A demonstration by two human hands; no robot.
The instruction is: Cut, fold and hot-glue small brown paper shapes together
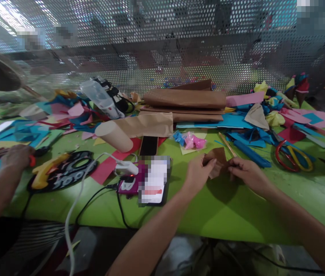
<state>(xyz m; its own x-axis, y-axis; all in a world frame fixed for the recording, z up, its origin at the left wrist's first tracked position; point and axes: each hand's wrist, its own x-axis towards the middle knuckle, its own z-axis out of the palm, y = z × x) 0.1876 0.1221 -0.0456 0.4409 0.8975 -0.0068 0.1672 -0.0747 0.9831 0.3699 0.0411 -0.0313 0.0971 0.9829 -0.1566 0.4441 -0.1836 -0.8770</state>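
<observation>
A small folded piece of brown paper (217,156) is held up just above the green table (199,218). My left hand (197,173) pinches its left side between thumb and fingers. At its right edge, the fingers of my right hand (246,173) are closed on the paper, though their tips are partly hidden. Behind the right hand lie a pencil-like stick (226,143) and a blue box cutter (250,152). Small clear bags with blue and pink contents (190,141) sit beyond the left hand.
Left of my arms are a phone (155,180), a purple power strip (130,186) with cables, and a glue gun (48,168). Another person's hand (15,159) works at far left. Scissors (294,156) lie right; brown paper rolls (183,99) and coloured scraps line the back.
</observation>
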